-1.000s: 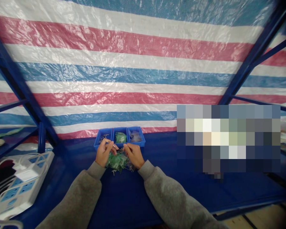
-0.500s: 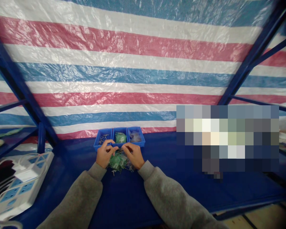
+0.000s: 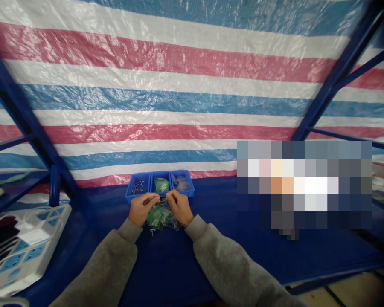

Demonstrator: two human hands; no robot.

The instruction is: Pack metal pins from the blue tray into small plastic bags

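My left hand (image 3: 142,209) is closed in a pinch, thumb against forefinger. Facing it, my right hand (image 3: 181,208) also has its fingertips pressed together. A small slim piece seems to lie between the fingertips, too small to name. Below and between both hands is a pile of green and clear little bags (image 3: 159,217) mixed with metal pins or screws. Just beyond the hands stand three blue bins in a row. The left bin (image 3: 129,198) contains loose metal pieces, the middle bin (image 3: 152,184) green bags, and the right bin (image 3: 191,193) clear bags.
A white power strip (image 3: 35,262) with plugs and cables lies at the left. Blue metal posts (image 3: 331,81) frame the bench (image 3: 230,251), with a striped tarp (image 3: 179,102) behind. A pixelated area covers the right side.
My left fingers have come together into a flatter pinch, and the fingertips of both hands have shifted slightly. The bins and pile look the same.
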